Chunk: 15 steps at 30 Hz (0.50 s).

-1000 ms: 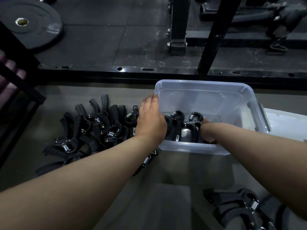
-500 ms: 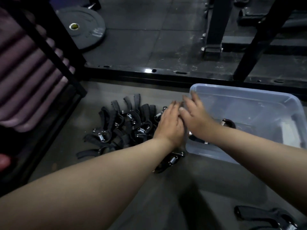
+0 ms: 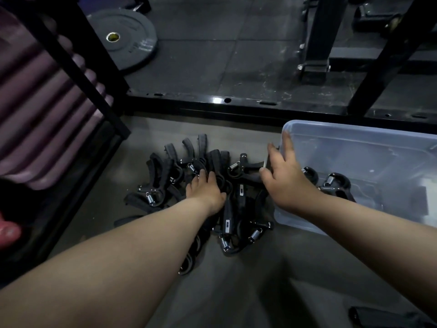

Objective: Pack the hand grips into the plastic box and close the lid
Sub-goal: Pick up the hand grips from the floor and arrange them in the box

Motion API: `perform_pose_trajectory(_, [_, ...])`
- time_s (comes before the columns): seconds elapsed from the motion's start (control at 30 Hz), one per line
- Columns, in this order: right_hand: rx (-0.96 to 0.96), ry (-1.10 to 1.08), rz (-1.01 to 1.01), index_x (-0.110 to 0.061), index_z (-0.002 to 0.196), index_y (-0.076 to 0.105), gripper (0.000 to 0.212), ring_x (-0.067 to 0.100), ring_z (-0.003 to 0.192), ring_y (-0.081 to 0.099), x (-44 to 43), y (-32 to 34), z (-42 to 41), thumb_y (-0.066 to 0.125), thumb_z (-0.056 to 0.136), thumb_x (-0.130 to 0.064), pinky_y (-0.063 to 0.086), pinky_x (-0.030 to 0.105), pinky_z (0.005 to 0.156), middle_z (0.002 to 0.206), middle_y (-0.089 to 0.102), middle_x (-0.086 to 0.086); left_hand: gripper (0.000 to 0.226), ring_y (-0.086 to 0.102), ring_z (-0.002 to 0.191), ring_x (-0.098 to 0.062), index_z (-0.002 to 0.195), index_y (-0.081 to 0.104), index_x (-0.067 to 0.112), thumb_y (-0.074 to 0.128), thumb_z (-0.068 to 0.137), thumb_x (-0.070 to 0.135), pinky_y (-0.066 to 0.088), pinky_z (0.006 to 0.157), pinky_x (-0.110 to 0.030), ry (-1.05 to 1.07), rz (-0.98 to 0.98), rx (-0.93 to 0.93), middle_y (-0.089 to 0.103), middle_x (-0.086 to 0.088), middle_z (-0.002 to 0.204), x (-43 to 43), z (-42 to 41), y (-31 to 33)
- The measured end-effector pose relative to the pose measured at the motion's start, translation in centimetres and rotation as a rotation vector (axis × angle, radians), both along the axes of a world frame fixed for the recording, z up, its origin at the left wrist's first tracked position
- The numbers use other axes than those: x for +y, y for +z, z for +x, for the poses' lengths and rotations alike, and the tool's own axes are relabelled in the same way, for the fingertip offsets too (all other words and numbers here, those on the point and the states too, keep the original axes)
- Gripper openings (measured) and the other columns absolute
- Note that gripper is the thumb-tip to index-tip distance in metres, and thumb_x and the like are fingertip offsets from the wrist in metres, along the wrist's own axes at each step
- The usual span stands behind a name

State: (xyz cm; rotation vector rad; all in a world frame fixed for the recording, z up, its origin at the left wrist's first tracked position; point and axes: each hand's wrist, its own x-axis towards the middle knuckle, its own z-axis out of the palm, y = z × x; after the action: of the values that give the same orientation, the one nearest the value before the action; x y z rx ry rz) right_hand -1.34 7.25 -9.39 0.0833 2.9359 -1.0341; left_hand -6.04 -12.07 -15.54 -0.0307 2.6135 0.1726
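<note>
Beside the left wall of the clear, lidless plastic storage box (image 3: 302,221), a loose heap of black sprung hand grips with bare steel coils (image 3: 240,197) lies on the grey floor, just short of the black steel base rail (image 3: 236,102) that runs along the floor's far edge. The left hand (image 3: 205,189) is down on the middle of that heap with its fingers laid over the handles. Its back faces the camera, so I cannot tell whether the fingers have closed round a grip or only rest there. The right hand (image 3: 285,183) hovers above the box's left wall with fingers spread wide and holds nothing; whether it touches the rim is unclear. The nearest loose grips sit just to its left and under its thumb. A few packed grips (image 3: 337,185) already lie on the box floor near the front wall, with much bare floor behind them. The step in hand looks like another pick from the heap. The coils and curved handles interlock, so it should go best to take a handle on top, lift straight up, and let any snagged neighbours drop free before swinging across. Laying each grip flat against those already packed should save room. No lid shows in view.
</note>
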Motion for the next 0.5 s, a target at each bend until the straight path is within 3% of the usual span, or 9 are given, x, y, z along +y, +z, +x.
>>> perform_pose_trajectory(0.13, [-0.009,-0.002,-0.031,-0.014,0.154,0.017,0.063,0.018,0.149,-0.007,0.0,-0.1,0.1,0.043,0.099,-0.031,0.007,0.027,0.114,0.158,-0.026,-0.005,0.07,0.03,0.138,-0.035,0.146,0.025,0.027,0.054,0.089,0.058,0.023,0.111,-0.052,0.038,-0.103,-0.013,0.032,-0.014,0.149,0.2,-0.3,0.6])
perform_pose_trajectory(0.23, [0.0,0.0,-0.043,-0.015,0.154,0.017,0.063,0.018,0.149,-0.007,0.1,0.0,0.2,0.043,0.098,-0.03,0.005,0.025,0.113,0.158,-0.025,-0.005,0.07,0.037,0.129,-0.037,0.133,0.037,0.024,0.053,0.081,0.068,0.026,0.107,-0.05,0.037,-0.112,0.062,0.042,-0.016,0.136,0.7,0.4,1.3])
perform_pose_trajectory(0.4, [-0.005,0.007,-0.092,-0.013,0.154,0.015,0.064,0.011,0.147,-0.014,0.1,0.1,0.3,0.044,0.099,-0.028,0.0,0.02,0.11,0.158,-0.028,-0.006,0.067,0.044,0.126,-0.038,0.126,0.049,0.03,0.041,0.077,0.075,0.037,0.104,-0.045,0.302,0.4,0.174,0.052,-0.015,0.13,2.0,0.3,3.6])
perform_pose_trajectory(0.5, [-0.026,0.017,-0.139,-0.014,0.154,0.013,0.064,0.009,0.147,-0.015,0.1,0.2,0.3,0.043,0.1,-0.027,0.001,0.019,0.11,0.156,-0.03,-0.008,0.061,0.054,0.118,-0.032,0.12,0.057,0.029,0.033,0.085,0.074,0.041,0.101,-0.041,0.476,0.731,0.253,0.062,-0.009,0.122,3.3,0.1,5.6])
